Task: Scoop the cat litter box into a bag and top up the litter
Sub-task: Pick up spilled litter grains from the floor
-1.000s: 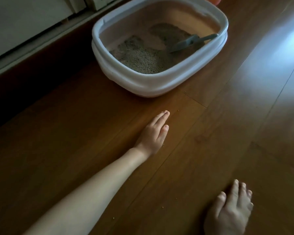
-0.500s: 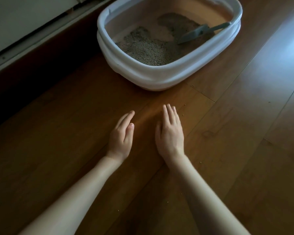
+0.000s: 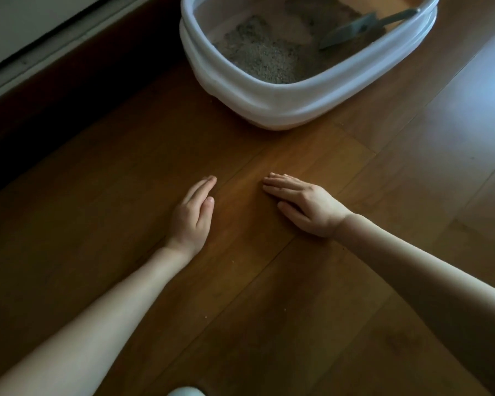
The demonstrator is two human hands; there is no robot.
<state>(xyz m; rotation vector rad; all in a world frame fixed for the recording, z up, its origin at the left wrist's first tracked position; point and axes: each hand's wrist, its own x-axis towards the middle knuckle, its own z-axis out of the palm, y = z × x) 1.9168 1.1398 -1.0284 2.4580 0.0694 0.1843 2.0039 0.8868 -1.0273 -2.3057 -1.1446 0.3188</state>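
Only the head view is given, looking down at a wooden floor point(image 3: 355, 281). At the top stands the white litter box point(image 3: 283, 101), with grey litter point(image 3: 269, 55) spread thin and uneven over its bottom. A grey scoop point(image 3: 355, 28) lies inside, blade in the litter, handle propped on the far right rim. The scoop is probably light, stiff plastic, best taken by that raised handle; the box likely drags heavily and should be held by its rolled rim. Loose grains will spill readily. No bag is in view. The left hand point(image 3: 190, 215) lies on the boards, fingers straight and together, holding nothing. The right hand point(image 3: 306, 204) lies flat just beside it, fingers extended, empty too. Both are well short of the box.
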